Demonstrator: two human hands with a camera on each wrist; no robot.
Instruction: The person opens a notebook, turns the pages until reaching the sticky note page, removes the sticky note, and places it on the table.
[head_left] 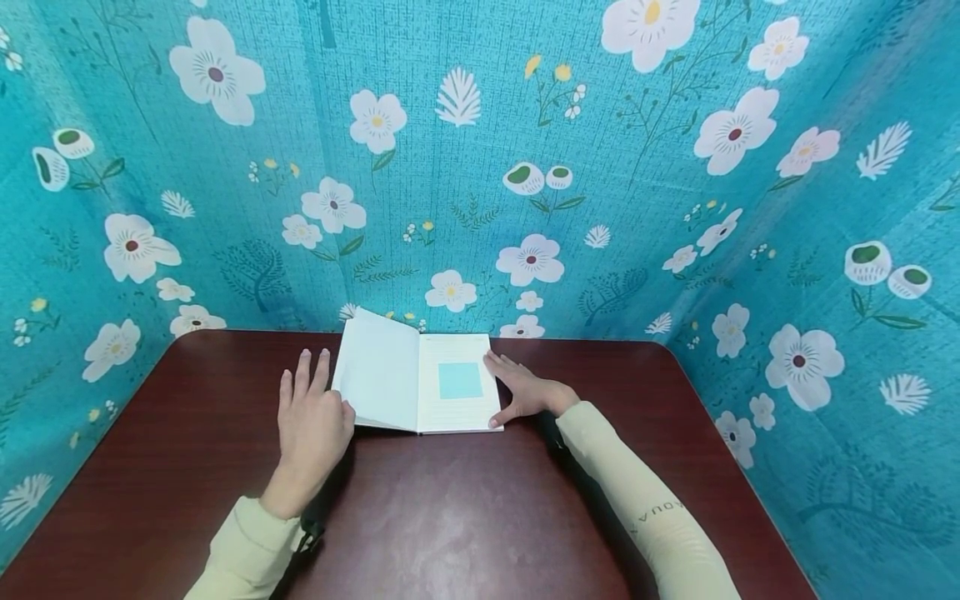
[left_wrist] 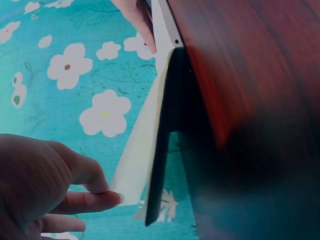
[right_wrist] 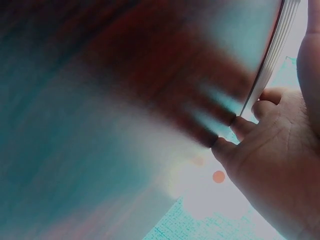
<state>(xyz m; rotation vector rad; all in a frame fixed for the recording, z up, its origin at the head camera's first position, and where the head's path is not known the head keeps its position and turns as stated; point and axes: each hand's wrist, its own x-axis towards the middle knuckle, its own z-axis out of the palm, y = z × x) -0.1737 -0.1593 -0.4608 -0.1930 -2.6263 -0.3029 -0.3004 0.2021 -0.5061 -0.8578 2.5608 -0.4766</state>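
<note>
Notebook lies open on the dark red worktop, a pale blue sticky note on its right page. One raised left-hand leaf is pinched by the left hand. The right hand rests spread along the right page edge; fingertip contact is blurred, apparently touching.

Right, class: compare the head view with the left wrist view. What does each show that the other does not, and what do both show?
Only the head view shows the whole open notebook, the light blue square note on its right page, the right hand resting on that page's edge, and the table top.

Only the left wrist view shows the left hand's fingertips pinching a lifted page's corner, and the dark cover edge-on.

Both show the left hand, the raised left page and the floral backdrop.
</note>
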